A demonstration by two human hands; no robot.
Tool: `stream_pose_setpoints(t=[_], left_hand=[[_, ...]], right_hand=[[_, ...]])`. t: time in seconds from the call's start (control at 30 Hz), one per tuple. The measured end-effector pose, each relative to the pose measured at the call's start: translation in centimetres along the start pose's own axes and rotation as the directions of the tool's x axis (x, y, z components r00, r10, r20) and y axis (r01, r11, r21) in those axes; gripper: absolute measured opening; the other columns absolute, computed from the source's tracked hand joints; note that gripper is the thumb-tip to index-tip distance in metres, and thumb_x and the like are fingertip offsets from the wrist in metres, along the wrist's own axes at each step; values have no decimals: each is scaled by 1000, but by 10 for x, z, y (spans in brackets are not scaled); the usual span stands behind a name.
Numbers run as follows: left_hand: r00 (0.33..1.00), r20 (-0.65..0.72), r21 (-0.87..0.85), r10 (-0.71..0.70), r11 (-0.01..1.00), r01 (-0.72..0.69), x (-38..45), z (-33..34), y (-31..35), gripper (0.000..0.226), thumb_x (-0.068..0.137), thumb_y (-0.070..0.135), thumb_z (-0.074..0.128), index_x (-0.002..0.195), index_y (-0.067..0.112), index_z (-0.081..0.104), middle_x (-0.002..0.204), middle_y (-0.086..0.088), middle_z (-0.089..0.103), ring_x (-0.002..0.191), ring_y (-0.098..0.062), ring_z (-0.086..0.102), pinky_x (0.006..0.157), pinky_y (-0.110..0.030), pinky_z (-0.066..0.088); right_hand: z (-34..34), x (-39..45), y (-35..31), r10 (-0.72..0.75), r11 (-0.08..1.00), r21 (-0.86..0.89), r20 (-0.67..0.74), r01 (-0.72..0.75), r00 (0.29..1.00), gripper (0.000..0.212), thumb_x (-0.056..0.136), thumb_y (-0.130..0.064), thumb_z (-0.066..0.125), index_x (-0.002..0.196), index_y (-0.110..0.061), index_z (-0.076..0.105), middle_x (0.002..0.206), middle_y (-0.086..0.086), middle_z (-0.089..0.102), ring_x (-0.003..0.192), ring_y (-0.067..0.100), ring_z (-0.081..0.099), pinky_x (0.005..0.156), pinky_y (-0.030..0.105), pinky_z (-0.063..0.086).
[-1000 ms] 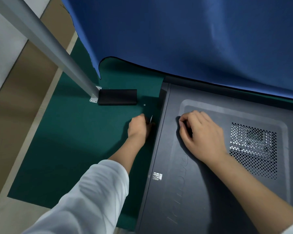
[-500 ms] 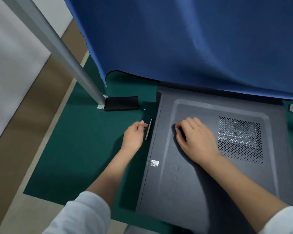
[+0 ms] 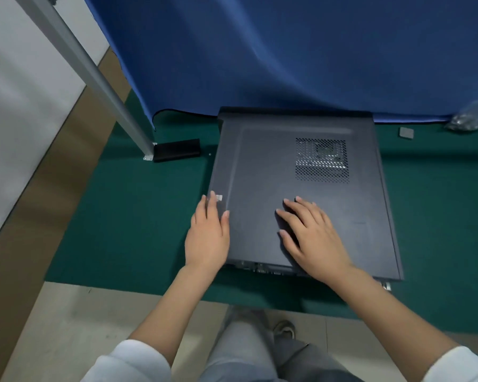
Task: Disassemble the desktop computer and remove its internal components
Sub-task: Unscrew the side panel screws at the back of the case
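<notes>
On the green table [image 3: 127,216] lies the closed computer case [image 3: 301,194], side panel up; left hand [image 3: 207,235] rests at its left edge, right hand [image 3: 312,238] flat on top, fingers spread, holding nothing.

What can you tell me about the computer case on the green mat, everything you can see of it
The computer case is a dark grey box that looks like painted metal, lying flat on the green mat with its side panel up and still closed. The panel has a raised border and a perforated vent. A small pale sticker sits near its left edge. Connectors show along the near end. The left hand rests on the left edge, the right hand flat on the panel.
</notes>
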State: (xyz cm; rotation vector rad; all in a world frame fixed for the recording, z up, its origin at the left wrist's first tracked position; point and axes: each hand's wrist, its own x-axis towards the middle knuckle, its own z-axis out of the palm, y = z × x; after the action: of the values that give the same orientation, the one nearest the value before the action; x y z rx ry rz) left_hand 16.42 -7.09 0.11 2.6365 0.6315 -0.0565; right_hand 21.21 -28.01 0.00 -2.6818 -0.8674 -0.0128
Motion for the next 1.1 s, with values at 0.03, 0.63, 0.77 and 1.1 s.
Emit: stream_pose_setpoints(t=[0.03,0.63,0.77,1.1], left_hand=[[997,-15,125,69,990,-67,-9,1,0,59,100,44,24,151,17,14,157,-13,12,142,-28,21,111,-38,26],[757,333,425,562,627,-653,-45,26,48,82,95,40,45,150,6,-7,157,-12,-15,145,-23,-17,118,-35,-10],[793,276,412,544,678,-609,-46,33,46,77,94,31,44,151,7,-3,158,-10,-12,145,-21,-14,119,-34,-6],[772,243,389,588,670,-633,-49,40,41,80,90,32,46,150,6,0,159,-12,-6,146,-24,-11,118,-34,-10]], right_hand=[[-2,-11,0,-15,1000,-7,34,15,999,46,94,-40,48,135,-17,51,144,2,43,139,23,30,115,40,20],[-10,-34,-52,133,882,-466,405,79,905,76,95,-10,49,142,14,-4,151,34,4,136,55,13,110,54,27],[2,-36,-64,200,860,-510,342,3,918,67,99,-6,38,140,16,-9,150,36,2,135,58,9,110,59,23],[10,-39,-62,217,865,-499,297,-43,930,75,96,-10,44,143,11,-10,152,34,-4,137,56,1,113,58,14]])
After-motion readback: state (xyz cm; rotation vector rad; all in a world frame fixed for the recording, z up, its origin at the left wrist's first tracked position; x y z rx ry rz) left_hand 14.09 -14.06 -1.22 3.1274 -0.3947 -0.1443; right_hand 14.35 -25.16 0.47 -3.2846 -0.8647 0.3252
